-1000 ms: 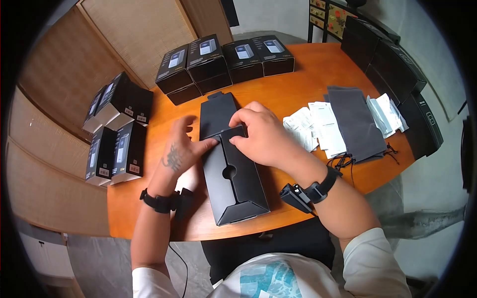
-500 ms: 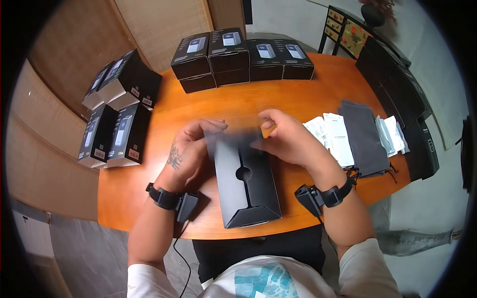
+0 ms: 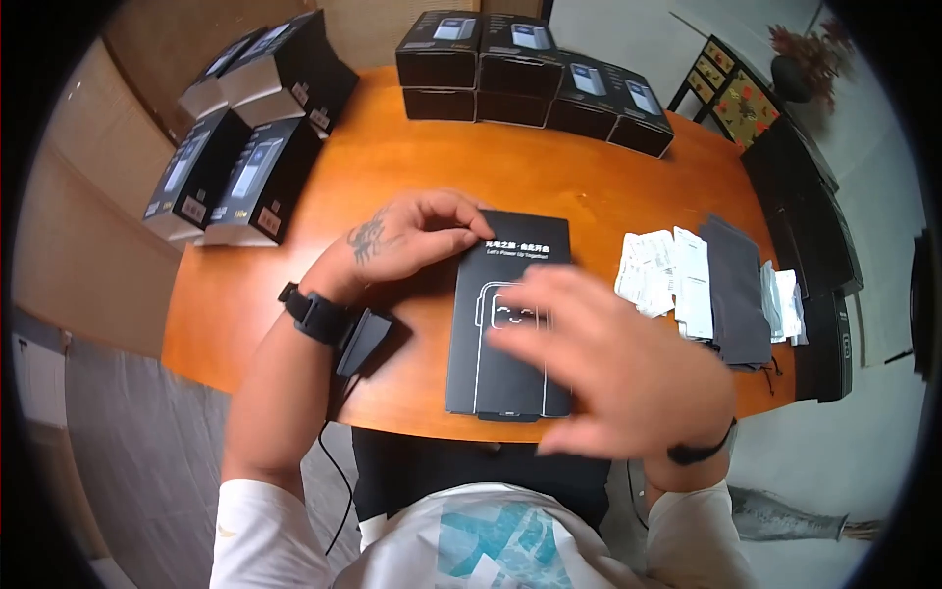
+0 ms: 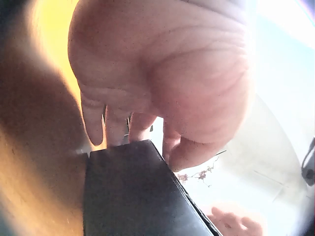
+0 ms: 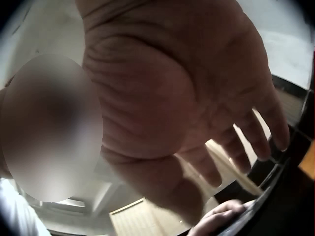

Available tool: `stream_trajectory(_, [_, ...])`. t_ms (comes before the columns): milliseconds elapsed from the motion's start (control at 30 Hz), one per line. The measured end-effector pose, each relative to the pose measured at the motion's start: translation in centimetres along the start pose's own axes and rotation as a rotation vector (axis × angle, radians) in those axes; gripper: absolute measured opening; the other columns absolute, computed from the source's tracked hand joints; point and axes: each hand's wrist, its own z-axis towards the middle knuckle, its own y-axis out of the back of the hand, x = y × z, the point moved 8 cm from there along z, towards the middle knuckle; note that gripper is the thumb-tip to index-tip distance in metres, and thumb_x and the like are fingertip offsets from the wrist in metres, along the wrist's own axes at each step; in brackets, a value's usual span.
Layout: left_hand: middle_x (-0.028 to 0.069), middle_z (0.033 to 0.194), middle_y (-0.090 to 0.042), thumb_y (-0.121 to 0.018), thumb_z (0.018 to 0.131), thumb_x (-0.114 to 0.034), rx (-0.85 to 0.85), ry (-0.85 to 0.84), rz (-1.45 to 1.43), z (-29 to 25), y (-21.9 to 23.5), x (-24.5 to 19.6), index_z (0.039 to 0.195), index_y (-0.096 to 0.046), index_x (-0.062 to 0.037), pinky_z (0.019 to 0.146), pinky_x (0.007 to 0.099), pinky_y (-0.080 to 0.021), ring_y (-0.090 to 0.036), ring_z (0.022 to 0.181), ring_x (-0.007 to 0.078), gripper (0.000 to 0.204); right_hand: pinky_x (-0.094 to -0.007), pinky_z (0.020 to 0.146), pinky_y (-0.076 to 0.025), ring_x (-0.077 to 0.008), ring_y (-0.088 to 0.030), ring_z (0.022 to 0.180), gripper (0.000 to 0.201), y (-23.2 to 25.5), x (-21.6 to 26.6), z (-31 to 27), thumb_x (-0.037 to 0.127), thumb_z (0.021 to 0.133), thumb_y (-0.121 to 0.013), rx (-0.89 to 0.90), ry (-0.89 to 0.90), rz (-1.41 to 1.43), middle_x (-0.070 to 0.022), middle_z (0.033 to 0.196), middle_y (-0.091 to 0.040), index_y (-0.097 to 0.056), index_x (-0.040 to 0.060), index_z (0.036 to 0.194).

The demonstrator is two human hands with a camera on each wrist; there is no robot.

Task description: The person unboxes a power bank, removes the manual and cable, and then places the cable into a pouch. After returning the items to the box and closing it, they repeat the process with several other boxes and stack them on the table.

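Note:
A flat black box [image 3: 496,383] lies lengthwise near the table's front edge, its upper face printed with white lettering and a white outline drawing. My left hand [image 3: 417,236] holds its far left corner, the thumb on the printed face. In the left wrist view, the fingers go behind the end of the box [image 4: 130,191] while the thumb stays along one edge. Over the box's right half hovers my right hand [image 3: 618,363], blurred, fingers spread and nothing in them; it hides part of the drawing. The right wrist view shows its bare palm [image 5: 162,88].
Printed black cartons [image 3: 260,177] stand stacked at the left, with more cartons [image 3: 481,74] along the back. White paper slips [image 3: 648,270], dark drawstring pouches [image 3: 736,294] and clear packets [image 3: 782,304] lie at the right. Larger black boxes [image 3: 819,280] line the right edge.
The box showed plain black flaps with a round notch; now its printed face is up. My right hand has left its far end and come nearer, and the left has moved to the far left corner.

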Motion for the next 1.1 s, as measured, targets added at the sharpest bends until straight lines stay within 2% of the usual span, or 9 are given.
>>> stream_trajectory(33, [0.0097, 0.129, -0.064, -0.060, 0.097, 0.002, -0.011, 0.014, -0.047, 0.1, 0.0, 0.3, 0.107, -0.073, 0.0006, 0.107, 0.0324, -0.045, -0.061, 0.118, 0.0189, 0.017, -0.0573, 0.112, -0.039, -0.0460, -0.045, 0.137, 0.068, -1.3, 1.0, 0.2, 0.029, 0.076, -0.085, 0.047, -0.012, 0.006, -0.0243, 0.141, -0.051, -0.059, 0.0016, 0.134])
stream_trajectory(133, [0.0080, 0.128, -0.063, -0.062, 0.098, 0.000, -0.023, 0.037, -0.126, 0.1, -0.1, 0.6, 0.106, -0.073, -0.0002, 0.106, 0.0323, -0.046, -0.061, 0.116, 0.0180, 0.014, -0.0618, 0.112, -0.036, -0.0464, -0.044, 0.137, 0.067, -3.1, 1.2, 1.1, 0.028, 0.077, -0.084, 0.042, -0.101, -0.235, -0.0250, 0.142, -0.050, -0.059, 0.0026, 0.133])
stream_trajectory(167, [0.0079, 0.128, -0.063, -0.062, 0.098, 0.000, -0.022, 0.030, -0.134, 0.1, -0.1, 0.7, 0.106, -0.073, -0.0002, 0.106, 0.0323, -0.046, -0.061, 0.116, 0.0180, 0.014, -0.0640, 0.112, -0.034, -0.0457, -0.043, 0.139, 0.065, -3.1, 0.8, 1.0, 0.028, 0.078, -0.083, 0.024, -0.100, -0.205, -0.0246, 0.142, -0.049, -0.060, 0.0042, 0.134])
stream_trajectory(467, [0.0043, 0.123, -0.064, -0.062, 0.099, -0.002, -0.083, 0.049, -0.134, 0.0, 0.3, 0.5, 0.111, -0.070, -0.0026, 0.100, 0.0290, -0.048, -0.061, 0.110, 0.0135, 0.015, -0.0629, 0.115, -0.031, -0.0456, -0.041, 0.140, 0.067, -2.9, -0.9, 1.1, 0.026, 0.081, -0.081, 0.006, -0.032, -0.131, -0.0244, 0.146, -0.046, -0.056, 0.0076, 0.140])
stream_trajectory(600, [0.0017, 0.109, -0.067, -0.061, 0.100, -0.006, -0.182, 0.072, -0.188, 0.0, 0.6, 0.9, 0.116, -0.067, -0.0029, 0.090, 0.0248, -0.050, -0.061, 0.099, 0.0094, 0.018, -0.0627, 0.117, -0.029, -0.0457, -0.038, 0.143, 0.070, -3.7, -1.9, 1.9, 0.033, 0.084, -0.079, -0.057, -0.061, -0.217, -0.0234, 0.150, -0.045, -0.054, 0.0104, 0.145])
stream_trajectory(700, [0.0024, 0.107, -0.067, -0.061, 0.099, -0.008, -0.227, 0.087, -0.298, 0.1, 1.0, 1.6, 0.117, -0.066, -0.0036, 0.087, 0.0247, -0.051, -0.061, 0.096, 0.0091, 0.018, -0.0635, 0.117, -0.027, -0.0452, -0.037, 0.145, 0.073, -5.0, -1.8, 3.1, 0.040, 0.086, -0.077, -0.108, -0.094, -0.324, -0.0227, 0.153, -0.043, -0.051, 0.0125, 0.148])
stream_trajectory(867, [0.0021, 0.111, -0.065, -0.061, 0.099, -0.005, -0.248, 0.086, -0.246, 0.1, 1.0, 1.1, 0.116, -0.066, -0.0049, 0.092, 0.0270, -0.050, -0.060, 0.102, 0.0108, 0.018, -0.0640, 0.120, -0.022, -0.0429, -0.033, 0.148, 0.086, -5.7, -1.7, 3.5, 0.044, 0.079, -0.082, -0.040, -0.182, -0.482, -0.0208, 0.158, -0.039, -0.046, 0.0180, 0.153])
stream_trajectory(1067, [0.0040, 0.114, -0.066, -0.067, 0.096, -0.006, -0.242, 0.031, -0.212, 0.4, 2.1, 1.8, 0.120, -0.064, -0.0039, 0.093, 0.0268, -0.052, -0.062, 0.104, 0.0109, 0.025, -0.0631, 0.121, -0.021, -0.0464, -0.031, 0.148, 0.085, -4.3, -3.0, 2.8, 0.044, 0.078, -0.083, -0.079, -0.182, -0.346, -0.0206, 0.159, -0.038, -0.048, 0.0220, 0.152])
stream_trajectory(1100, [0.0041, 0.110, -0.067, -0.067, 0.096, -0.008, -0.317, 0.010, -0.136, 0.2, 2.5, 1.3, 0.120, -0.064, -0.0033, 0.089, 0.0268, -0.052, -0.063, 0.100, 0.0110, 0.025, -0.0610, 0.121, -0.024, -0.0480, -0.032, 0.148, 0.084, -3.6, -3.6, 2.5, 0.042, 0.078, -0.084, -0.086, -0.225, -0.336, -0.0208, 0.160, -0.037, -0.049, 0.0241, 0.151])
